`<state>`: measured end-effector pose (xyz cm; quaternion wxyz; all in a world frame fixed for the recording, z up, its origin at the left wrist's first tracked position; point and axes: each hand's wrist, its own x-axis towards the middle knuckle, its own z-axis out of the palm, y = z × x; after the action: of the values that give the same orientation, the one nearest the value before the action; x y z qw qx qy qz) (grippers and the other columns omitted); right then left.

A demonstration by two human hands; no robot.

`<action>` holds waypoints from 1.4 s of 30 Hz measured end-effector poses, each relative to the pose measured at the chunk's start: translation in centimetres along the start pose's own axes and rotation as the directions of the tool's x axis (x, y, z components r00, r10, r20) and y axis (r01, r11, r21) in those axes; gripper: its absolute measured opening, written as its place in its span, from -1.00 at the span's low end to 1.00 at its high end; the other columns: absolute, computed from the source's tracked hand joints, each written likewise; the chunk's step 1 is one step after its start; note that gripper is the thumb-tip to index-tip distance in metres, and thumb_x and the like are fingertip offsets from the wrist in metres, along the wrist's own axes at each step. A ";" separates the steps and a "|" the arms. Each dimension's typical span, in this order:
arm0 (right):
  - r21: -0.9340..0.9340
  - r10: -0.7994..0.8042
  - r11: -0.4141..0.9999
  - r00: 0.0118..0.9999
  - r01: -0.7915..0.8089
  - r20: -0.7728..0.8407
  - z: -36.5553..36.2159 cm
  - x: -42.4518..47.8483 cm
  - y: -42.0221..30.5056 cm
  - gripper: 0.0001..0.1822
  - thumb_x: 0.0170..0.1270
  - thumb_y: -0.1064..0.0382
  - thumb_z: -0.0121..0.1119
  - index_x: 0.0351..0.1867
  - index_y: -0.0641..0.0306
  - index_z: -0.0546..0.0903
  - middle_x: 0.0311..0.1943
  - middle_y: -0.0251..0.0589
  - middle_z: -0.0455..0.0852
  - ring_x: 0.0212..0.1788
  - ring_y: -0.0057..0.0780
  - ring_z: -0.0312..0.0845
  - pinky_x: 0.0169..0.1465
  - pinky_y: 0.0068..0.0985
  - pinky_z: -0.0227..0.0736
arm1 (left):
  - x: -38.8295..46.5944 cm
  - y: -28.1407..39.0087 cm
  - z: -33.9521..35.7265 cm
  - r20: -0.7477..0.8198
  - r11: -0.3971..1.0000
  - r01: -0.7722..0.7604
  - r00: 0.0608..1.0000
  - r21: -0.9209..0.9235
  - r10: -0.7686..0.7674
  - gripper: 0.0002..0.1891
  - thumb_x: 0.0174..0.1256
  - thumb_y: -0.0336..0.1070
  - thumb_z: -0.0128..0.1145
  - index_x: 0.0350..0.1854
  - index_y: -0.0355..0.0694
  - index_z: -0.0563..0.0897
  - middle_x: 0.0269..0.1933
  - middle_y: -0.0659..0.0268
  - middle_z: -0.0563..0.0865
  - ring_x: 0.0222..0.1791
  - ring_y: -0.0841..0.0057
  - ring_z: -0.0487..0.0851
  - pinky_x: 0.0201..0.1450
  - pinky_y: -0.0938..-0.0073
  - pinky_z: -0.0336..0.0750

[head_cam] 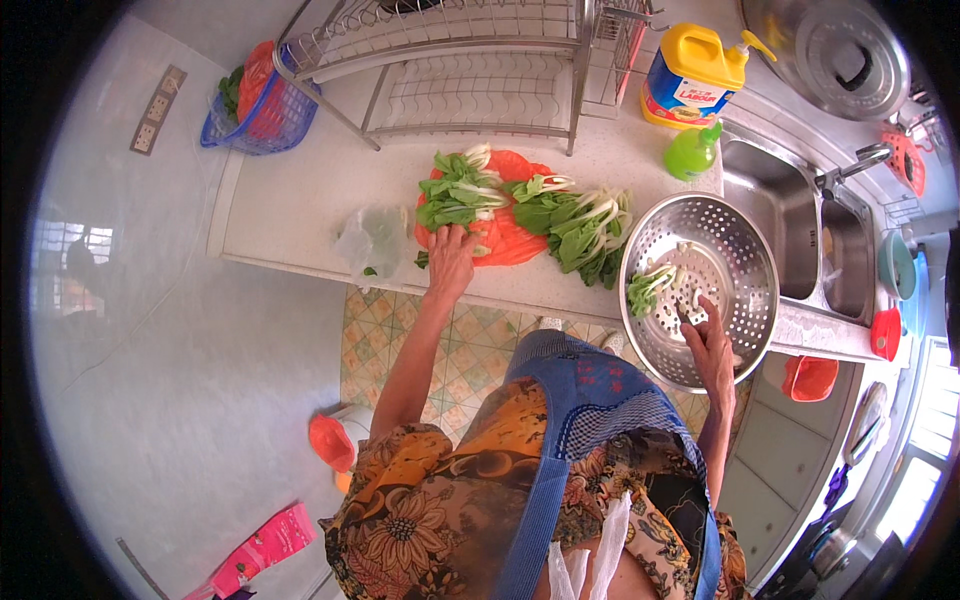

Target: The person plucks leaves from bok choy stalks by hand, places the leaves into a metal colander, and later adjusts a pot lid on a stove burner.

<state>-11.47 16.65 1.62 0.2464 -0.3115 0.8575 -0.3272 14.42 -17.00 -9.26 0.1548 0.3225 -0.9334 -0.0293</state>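
My left hand [451, 253] reaches over the counter's front part, its fingertips at the lower edge of a bunch of leafy greens with white stems [461, 191]. Under that bunch lies a spread red plastic bag [517, 251]. More of the same greens [589, 225] are heaped to the right. Over a perforated steel colander [754, 300] my right hand [709, 345] grips a small dark tool, which looks like a knife [682, 313]; the fingers partly hide it. Inside the colander are a small bunch of greens [649, 289] and pale stem pieces.
A clear plastic bag [375, 240] lies left of the greens. Behind stands a wire dish rack [480, 90]; a blue basket [262, 120] is at the far left. A green bottle [690, 154] and yellow detergent jug [694, 82] stand near the steel double sink [772, 217].
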 end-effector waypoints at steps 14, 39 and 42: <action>0.137 0.020 0.990 0.999 -0.024 0.030 -0.2 -0.1 -2.9 -0.57 0.30 0.25 0.08 0.22 0.15 0.46 -0.35 -0.10 0.69 -0.30 -0.52 0.55 -0.13 -0.52 0.44 | 2.6 4.3 -9.0 0.448 0.095 0.446 0.894 -0.890 0.009 -0.68 0.34 -0.32 -0.08 0.09 -0.27 0.50 -0.13 0.39 0.57 -0.14 0.60 0.49 0.03 0.57 0.34; 0.629 -0.115 0.774 0.963 -0.067 0.244 1.4 1.4 -8.4 -0.57 0.34 0.19 0.09 0.19 0.29 0.47 -0.13 -0.37 0.62 -0.17 -0.68 0.41 -0.06 -0.66 0.35 | 3.2 20.4 -9.2 -0.165 0.755 -0.284 0.959 -0.591 0.231 -0.78 0.23 -0.39 0.07 -0.09 -0.29 0.52 -0.34 0.09 0.49 -0.31 0.14 0.54 -0.28 0.19 0.43; 0.623 -0.082 0.772 0.952 -0.127 0.296 0.4 1.2 -7.4 -0.58 0.35 0.17 0.07 0.19 0.28 0.48 -0.12 -0.39 0.61 -0.15 -0.69 0.40 -0.03 -0.68 0.32 | 3.3 20.1 -9.8 0.081 0.581 -0.147 0.934 -0.801 0.348 -0.80 0.28 -0.34 0.07 -0.15 -0.35 0.52 -0.25 0.07 0.57 -0.29 0.13 0.59 -0.28 0.23 0.48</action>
<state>-9.28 11.25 6.42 0.4706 -0.2462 0.6512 -0.5421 3.10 -2.66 4.05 0.1735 0.0823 -0.8732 -0.4479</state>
